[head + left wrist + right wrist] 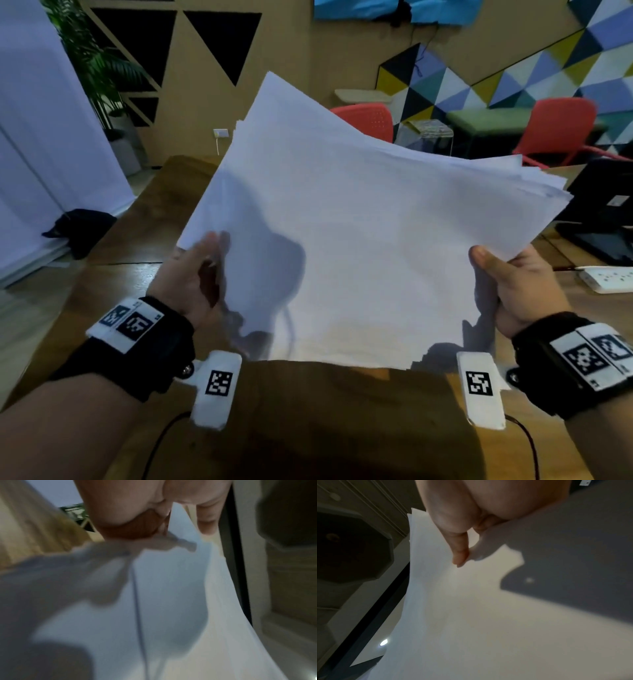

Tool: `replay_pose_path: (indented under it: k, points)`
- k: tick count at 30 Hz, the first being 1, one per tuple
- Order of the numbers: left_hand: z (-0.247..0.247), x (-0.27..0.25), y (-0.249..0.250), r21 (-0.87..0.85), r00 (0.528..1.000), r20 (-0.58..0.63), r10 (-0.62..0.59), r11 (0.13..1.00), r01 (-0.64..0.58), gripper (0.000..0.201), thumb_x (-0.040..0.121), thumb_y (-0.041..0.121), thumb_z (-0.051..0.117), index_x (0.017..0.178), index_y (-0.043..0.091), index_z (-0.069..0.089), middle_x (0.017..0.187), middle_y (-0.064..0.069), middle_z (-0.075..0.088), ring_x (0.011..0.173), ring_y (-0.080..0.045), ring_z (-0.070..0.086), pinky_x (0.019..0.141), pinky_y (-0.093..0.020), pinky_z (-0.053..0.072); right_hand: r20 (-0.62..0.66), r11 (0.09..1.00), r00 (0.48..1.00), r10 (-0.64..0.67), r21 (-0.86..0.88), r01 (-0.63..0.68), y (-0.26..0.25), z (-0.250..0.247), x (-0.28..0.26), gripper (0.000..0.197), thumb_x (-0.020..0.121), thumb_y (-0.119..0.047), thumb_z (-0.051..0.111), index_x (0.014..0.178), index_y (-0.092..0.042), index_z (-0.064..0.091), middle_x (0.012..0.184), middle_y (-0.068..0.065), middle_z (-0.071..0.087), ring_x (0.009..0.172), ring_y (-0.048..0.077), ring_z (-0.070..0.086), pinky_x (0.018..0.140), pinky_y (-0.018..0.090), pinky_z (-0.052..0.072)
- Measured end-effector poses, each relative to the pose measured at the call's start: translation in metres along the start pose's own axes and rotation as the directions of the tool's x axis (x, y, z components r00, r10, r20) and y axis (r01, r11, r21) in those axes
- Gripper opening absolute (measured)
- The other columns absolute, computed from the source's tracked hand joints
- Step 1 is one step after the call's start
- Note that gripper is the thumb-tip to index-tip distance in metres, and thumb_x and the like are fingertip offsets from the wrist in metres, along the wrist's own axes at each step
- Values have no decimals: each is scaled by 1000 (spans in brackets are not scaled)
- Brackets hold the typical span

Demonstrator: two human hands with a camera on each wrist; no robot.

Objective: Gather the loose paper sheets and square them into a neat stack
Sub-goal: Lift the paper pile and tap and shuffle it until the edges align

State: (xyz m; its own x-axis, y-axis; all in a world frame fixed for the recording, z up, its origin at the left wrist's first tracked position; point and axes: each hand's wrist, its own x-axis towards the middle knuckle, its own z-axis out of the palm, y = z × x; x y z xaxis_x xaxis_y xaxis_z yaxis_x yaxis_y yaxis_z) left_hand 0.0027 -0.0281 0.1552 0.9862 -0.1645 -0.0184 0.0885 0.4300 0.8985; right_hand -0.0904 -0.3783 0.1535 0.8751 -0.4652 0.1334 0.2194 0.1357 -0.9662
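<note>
Sheets hang between our two hands, lifted clear of the table, and their far edges fan out unevenly past our right hand, with one corner poking up beyond the left. Squaring is the step we judge to be in hand, and to do it well we should loosen the grip a little, tip the bundle upright, tap its lower edge on the table below our wrists so the sheets slide level, then turn it and tap a side edge the same way. Squeezing too hard would lock the skew in; holding too slack could let inner sheets slip out. Our left hand grips the near left edge, thumb on top and fingers underneath, out of sight. Our right hand pinches the near right edge, its thumb lying flat on the top sheet, the other fingers hidden under the paper.
</note>
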Motion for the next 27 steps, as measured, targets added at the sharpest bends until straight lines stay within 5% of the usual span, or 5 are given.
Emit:
replay_pose_path:
  k: [9,12,16,22,27]
  points:
    - [-18,12,-11,166,983,-177,-54,983,84,25,93,13,42,72,15,56,71,-4,67,70,-25,61,55,-32,58,-88,995,992,95,46,-91,25,-11,-10,20,85,-2,52,69,-13,46,39,-16,56,36,-5,52,39,7,40]
    - [-24,8,-7,157,992,-11,-129,979,129,16,75,6,50,81,17,61,74,-1,71,62,-18,69,53,-36,59,-129,991,983,130,24,-128,28,-17,-10,41,89,1,49,52,-17,50,33,-15,50,29,-3,46,35,6,35]
    - [-21,3,7,206,936,258,-239,960,189,76,32,22,85,105,26,63,98,0,74,83,-18,72,62,-35,61,-80,994,991,109,7,-108,27,-24,-2,19,83,-6,58,66,-12,51,37,-13,56,32,-3,50,36,6,37]
    - [1,-1,-4,428,986,-19,163,893,-140,24,52,19,79,74,24,69,67,15,74,64,-8,71,66,-34,61,-84,999,996,33,8,-33,32,-24,1,15,88,-3,55,86,-17,58,60,-12,69,55,0,64,51,13,51]
    - [-7,-14,-19,473,973,-15,231,859,-197,34,37,46,86,62,28,72,64,11,74,69,-26,67,71,-51,57,-103,1000,995,-9,-2,9,43,-20,-24,13,84,-5,62,96,-7,61,65,-17,70,59,-3,63,55,13,51]
